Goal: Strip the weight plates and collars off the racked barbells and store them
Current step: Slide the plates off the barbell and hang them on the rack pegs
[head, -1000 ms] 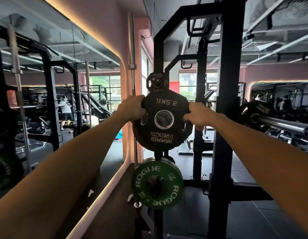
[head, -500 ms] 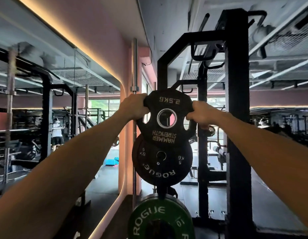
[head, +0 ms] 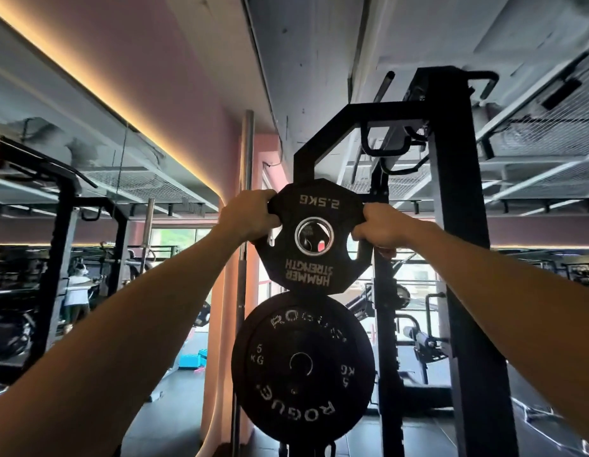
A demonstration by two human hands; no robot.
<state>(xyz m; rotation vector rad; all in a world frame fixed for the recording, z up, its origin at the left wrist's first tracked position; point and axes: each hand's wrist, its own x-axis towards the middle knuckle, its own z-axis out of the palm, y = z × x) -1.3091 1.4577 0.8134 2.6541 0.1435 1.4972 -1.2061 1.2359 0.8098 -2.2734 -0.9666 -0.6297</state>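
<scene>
Hammer Strength 2.5 kg plate [head: 314,255] is held upside down at arm's length against the black rack upright [head: 304,166]; left hand [head: 245,219] curls round its left edge, right hand [head: 380,227] round its right grip slot; just below it a black Rogue 5 kg plate [head: 303,364] hangs on the same upright.

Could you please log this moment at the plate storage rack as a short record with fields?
held item: 2.5 kg plate, Hammer Strength, lettering upside down
left hand: grips the plate's left edge
right hand: grips its right edge
below it: black 5 kg Rogue plate on the rack
rack: black upright to the right
on a peg: cannot tell
</scene>
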